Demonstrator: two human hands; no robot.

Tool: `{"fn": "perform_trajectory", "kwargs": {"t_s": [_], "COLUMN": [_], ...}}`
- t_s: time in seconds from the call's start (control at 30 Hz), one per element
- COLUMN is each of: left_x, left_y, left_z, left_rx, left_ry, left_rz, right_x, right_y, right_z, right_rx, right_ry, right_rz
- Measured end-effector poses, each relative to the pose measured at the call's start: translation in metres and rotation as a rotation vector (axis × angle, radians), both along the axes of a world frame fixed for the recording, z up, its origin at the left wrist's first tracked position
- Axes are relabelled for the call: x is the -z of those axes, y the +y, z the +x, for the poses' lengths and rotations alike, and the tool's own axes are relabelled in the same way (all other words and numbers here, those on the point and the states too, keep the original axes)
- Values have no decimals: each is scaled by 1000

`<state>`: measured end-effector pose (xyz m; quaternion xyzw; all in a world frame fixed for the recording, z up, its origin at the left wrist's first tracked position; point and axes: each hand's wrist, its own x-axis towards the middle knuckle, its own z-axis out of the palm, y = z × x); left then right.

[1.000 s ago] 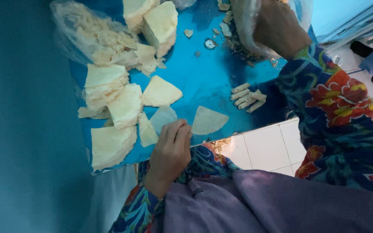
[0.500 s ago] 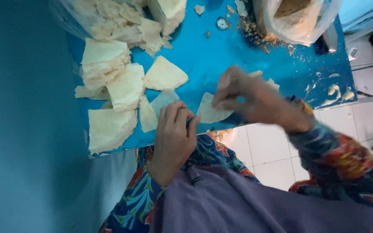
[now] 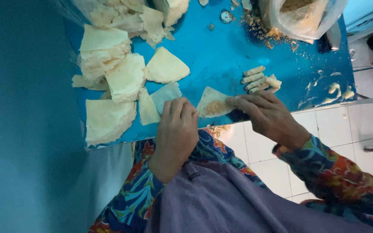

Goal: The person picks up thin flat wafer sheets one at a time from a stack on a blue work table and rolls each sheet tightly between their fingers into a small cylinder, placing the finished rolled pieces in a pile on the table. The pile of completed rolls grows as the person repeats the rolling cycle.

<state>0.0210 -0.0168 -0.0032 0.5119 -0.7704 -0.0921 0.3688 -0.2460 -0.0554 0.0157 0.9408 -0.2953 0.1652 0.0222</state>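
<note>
A triangular pastry wrapper [image 3: 214, 103] lies at the near edge of the blue table [image 3: 221, 56] with a small heap of brown crumbly filling on it. My right hand [image 3: 269, 116] rests its fingertips on the wrapper's right side beside the filling. My left hand [image 3: 178, 129] sits just left of the wrapper, fingers curled, touching the table edge and a thin wrapper sheet [image 3: 165, 96]. Several rolled pastries [image 3: 259, 79] lie just beyond my right hand.
Stacks of cut triangular wrappers [image 3: 109, 86] fill the table's left side, with more in a plastic bag [image 3: 121, 13] at the top. A clear bag of brown filling [image 3: 301, 15] stands at the top right, with crumbs spilled around it. White tiled floor [image 3: 255, 159] lies below.
My right hand came from the filling bag down to the wrapper and put brown filling on it. My left hand stayed by the wrapper's left side.
</note>
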Motion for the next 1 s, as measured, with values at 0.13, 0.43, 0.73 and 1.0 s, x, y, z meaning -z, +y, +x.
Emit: {"fn": "perform_trajectory", "kwargs": {"t_s": [0.13,0.43,0.73,1.0], "left_x": [-4,-6,-11,-6], "left_y": [6,13,16,12], "left_z": [-7,-14,-3,-4], "left_rx": [-20,96,175,158], "left_ry": [-69,346,312,305], "left_rz": [-17,191,97,127], "right_x": [6,-22,-16,-6], "right_y": [-2,7,-3,-15], "right_z": [1,19,35,37], "right_rx": [-16,24,-14,-97], "right_ry": [-70,-58,-114,-89], "right_rz": [-62,125,187,283]}}
